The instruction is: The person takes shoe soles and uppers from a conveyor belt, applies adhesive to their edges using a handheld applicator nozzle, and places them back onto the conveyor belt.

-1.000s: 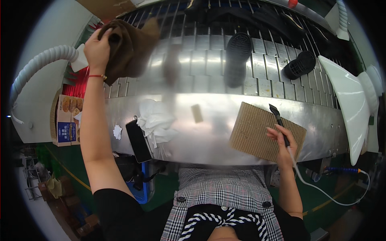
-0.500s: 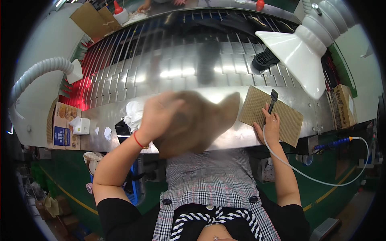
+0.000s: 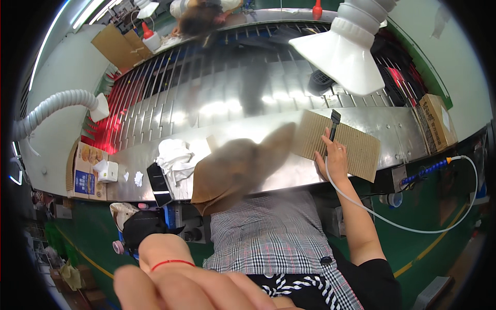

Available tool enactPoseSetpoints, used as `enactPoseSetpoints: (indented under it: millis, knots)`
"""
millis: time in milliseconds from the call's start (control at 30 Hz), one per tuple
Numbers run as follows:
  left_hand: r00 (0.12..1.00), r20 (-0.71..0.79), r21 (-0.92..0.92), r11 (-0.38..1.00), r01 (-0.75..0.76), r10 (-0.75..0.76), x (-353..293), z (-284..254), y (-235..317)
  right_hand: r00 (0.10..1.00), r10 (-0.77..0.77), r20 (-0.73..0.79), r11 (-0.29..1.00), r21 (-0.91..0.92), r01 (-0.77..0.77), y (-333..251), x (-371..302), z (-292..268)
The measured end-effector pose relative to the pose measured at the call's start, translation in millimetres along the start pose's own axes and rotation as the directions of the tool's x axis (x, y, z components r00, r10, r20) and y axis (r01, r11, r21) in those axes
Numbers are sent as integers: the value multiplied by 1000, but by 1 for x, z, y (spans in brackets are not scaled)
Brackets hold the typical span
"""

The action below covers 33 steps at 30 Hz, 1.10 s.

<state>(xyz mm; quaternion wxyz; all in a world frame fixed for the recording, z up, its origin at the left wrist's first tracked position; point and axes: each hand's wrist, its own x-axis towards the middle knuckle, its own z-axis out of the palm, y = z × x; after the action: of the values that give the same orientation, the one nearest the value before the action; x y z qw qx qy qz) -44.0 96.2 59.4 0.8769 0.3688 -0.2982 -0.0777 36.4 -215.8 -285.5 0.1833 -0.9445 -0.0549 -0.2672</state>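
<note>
My left hand is raised close in front of me at the lower edge, fingers stretched out and cut off by the frame. Nothing shows in it. On the corrugated cardboard sheet, my right hand is closed round the handle of a black flat brush, bristle end pointing away. A thin white hose runs from under that hand. Left of the cardboard, a brown boot-shaped piece of suede-like material lies across the bench edge against my apron, somewhat blurred.
White cloths and a black phone-like object lie left on the metal bench. A slatted conveyor runs behind. White funnel hoods hang above it. Cardboard boxes stand at both ends. Another person is at the far side.
My left hand has let go of the brown boot-shaped piece and come up close in front of me. The piece stays on the bench edge. My right hand keeps the brush on the cardboard.
</note>
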Motion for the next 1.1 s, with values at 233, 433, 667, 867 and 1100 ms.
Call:
enactPoseSetpoints:
  millis: [233, 433, 667, 867, 1100]
  knots:
    - [996, 10, -254, 963, 88, -89, -20, 22, 5, 1000, 27, 15, 999, 17, -28, 0, -1, 2]
    - [990, -5, -230, 964, 137, -142, -28, 9, 15, 1000, 17, -14, 1000, -23, -18, -2, 0, 2]
    - [992, -118, -115, 993, 31, -44, -9, 23, 12, 1000, 17, -24, 999, -28, -18, -4, 2, 2]
    - [966, 120, 3, 973, 229, -228, 4, -25, 37, 999, 17, -42, 999, -50, -19, -2, 0, 7]
    - [849, 346, 896, -128, -425, -399, 60, -94, -164, 999, 34, -39, 998, -45, -36, -5, 1, 6]
